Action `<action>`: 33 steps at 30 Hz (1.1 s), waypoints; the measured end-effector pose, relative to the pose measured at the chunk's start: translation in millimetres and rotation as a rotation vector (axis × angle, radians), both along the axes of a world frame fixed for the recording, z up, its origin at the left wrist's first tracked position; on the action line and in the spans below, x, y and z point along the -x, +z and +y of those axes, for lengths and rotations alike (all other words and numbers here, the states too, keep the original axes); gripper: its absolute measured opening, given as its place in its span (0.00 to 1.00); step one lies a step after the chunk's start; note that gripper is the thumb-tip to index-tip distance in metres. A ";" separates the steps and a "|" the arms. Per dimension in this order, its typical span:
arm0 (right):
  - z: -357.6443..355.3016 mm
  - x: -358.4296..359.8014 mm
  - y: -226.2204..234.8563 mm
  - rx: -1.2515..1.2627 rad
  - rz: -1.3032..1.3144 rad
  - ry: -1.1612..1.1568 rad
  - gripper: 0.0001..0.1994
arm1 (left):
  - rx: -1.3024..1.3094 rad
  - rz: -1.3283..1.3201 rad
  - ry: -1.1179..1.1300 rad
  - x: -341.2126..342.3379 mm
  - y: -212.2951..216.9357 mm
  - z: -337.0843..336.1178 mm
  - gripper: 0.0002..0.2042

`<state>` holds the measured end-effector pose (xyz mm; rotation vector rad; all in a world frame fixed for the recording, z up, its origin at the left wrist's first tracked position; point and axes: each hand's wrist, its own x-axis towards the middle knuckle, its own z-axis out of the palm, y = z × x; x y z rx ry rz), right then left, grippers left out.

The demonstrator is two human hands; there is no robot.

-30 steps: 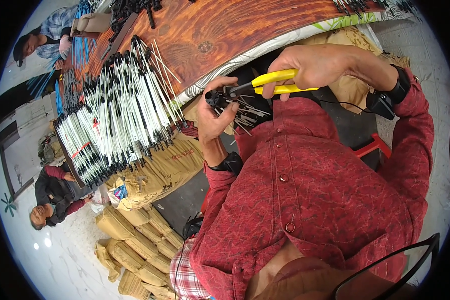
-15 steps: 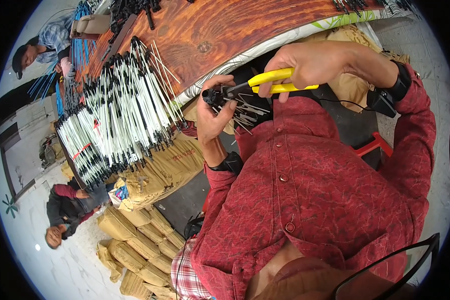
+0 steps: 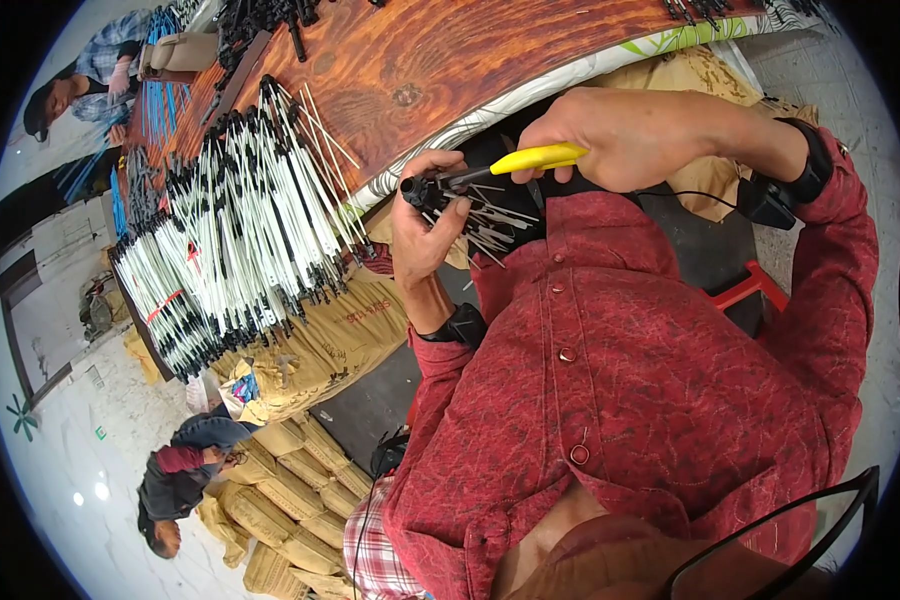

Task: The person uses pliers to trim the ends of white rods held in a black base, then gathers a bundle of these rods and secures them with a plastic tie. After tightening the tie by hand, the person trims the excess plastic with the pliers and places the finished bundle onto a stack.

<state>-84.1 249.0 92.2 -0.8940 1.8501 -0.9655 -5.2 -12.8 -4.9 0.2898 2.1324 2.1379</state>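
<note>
My left hand (image 3: 432, 222) is closed around an umbrella frame (image 3: 497, 225), with its round black hub up near the thumb and fingertips and its thin grey ribs fanning down toward my shirt. In my right hand (image 3: 620, 135) I grip yellow-handled pliers (image 3: 538, 158). Their dark jaws reach in at the hub between my left thumb and fingers; what exactly they bite on is too small to make out. One handle shows, and the other is mostly hidden inside my fist.
A brown wooden table (image 3: 420, 60) lies ahead, its edge beyond my hands. Bundles of white rods with black ends (image 3: 240, 220) are piled at left. Wrapped brown packages (image 3: 305, 470) are stacked lower left. Two other people, one co-worker (image 3: 100, 80) and another person (image 3: 175, 475), are at the left.
The pliers' handles have come together in my right fist, which has rolled over them. My left hand stays nearly still. The person at lower left has shifted toward the packages and bent over.
</note>
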 end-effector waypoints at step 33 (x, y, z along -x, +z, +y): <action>-3.0 -14.9 -11.3 0.043 0.583 -0.011 0.15 | 0.090 0.152 -0.045 0.3 -2.5 -4.2 0.19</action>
